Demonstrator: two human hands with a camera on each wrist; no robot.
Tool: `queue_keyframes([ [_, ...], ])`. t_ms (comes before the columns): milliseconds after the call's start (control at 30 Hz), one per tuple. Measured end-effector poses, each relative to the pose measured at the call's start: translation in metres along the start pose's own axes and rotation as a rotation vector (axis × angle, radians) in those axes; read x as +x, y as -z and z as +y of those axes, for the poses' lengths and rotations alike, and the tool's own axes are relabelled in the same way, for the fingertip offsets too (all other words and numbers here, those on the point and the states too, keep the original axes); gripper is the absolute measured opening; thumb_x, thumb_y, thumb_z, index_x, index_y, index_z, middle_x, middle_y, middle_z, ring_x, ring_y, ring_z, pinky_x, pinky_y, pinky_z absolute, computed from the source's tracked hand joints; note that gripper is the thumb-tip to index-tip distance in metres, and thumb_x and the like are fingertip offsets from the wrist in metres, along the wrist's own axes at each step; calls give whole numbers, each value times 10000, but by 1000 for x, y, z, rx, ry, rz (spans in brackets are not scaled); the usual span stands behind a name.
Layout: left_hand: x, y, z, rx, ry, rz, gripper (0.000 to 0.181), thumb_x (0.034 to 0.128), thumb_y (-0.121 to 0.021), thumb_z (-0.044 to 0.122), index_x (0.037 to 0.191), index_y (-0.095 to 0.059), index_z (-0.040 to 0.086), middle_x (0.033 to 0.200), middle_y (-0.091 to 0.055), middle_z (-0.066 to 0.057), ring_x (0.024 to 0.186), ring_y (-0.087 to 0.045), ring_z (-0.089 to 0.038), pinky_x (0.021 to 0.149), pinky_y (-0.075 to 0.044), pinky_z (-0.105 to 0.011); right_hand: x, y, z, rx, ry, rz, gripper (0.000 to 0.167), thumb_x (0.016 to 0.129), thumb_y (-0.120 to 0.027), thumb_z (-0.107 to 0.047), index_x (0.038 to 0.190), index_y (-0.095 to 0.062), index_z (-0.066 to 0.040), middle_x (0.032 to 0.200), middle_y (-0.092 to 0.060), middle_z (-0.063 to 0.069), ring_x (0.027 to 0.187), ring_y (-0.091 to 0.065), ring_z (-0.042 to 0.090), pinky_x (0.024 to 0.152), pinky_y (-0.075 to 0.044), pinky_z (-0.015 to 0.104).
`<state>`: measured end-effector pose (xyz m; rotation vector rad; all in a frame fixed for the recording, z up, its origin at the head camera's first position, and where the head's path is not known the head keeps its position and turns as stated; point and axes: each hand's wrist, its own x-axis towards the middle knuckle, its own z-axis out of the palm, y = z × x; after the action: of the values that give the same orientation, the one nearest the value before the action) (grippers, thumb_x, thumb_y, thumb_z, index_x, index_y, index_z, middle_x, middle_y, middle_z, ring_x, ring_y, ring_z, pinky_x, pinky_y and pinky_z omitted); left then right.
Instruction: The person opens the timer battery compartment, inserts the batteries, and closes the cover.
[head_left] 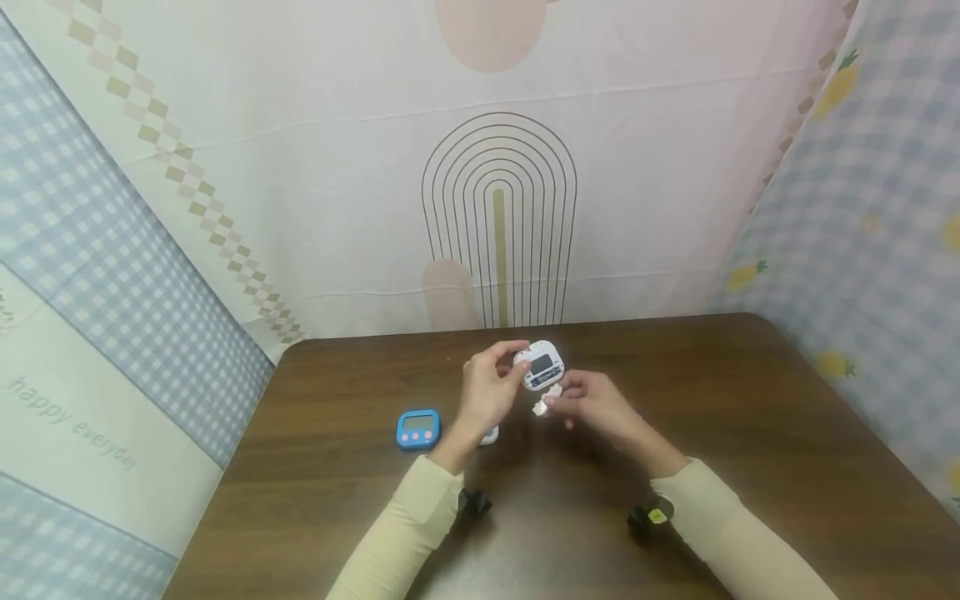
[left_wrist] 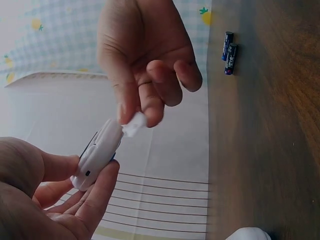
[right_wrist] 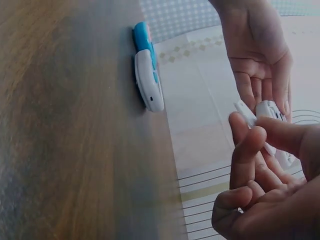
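White digital timer (head_left: pixel 542 365): pinched in left hand (head_left: pixel 489 387), battery slot (head_left: pixel 547 376) bared. Battery cover (head_left: pixel 542 407): pinched in right hand (head_left: pixel 596 404); best kept square, unforced.

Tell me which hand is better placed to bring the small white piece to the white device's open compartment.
The right, I'd judge. The right hand pinches the small white piece close to the open compartment, while the left hand is occupied gripping the white device by its edge.
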<state>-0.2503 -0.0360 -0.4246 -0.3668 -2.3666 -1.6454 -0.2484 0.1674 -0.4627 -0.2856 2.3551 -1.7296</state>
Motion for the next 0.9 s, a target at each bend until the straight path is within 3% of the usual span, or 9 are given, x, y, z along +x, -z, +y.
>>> queue_keyframes([
  [233, 1, 0, -1, 11, -18, 11, 274, 973, -739, 39, 1248, -753, 42, 1175, -780, -163, 874, -792, -286, 651, -627, -251, 0, 2, -4, 151, -14, 51, 262, 934, -795, -115, 1058, -607, 20, 861, -789, 89, 616, -624, 155, 588, -489, 263],
  [367, 0, 0, -1, 5, -18, 11, 279, 975, -738, 37, 1253, -748, 34, 1177, -779, -166, 891, -794, -296, 656, -631, -251, -1, 3, -6, 194, -28, 71, 281, 932, -798, -95, 1069, -579, 14, 870, -789, 99, 622, -630, 150, 586, -483, 259],
  [900, -1, 0, -2, 11, -19, 7, 269, 973, -738, 35, 1241, -755, 51, 1170, -783, -160, 874, -792, -273, 639, -620, -241, -2, 1, -8, 213, -47, 108, 379, 931, -807, -101, 1162, -529, 15, 895, -786, 81, 643, -651, 160, 631, -549, 267],
])
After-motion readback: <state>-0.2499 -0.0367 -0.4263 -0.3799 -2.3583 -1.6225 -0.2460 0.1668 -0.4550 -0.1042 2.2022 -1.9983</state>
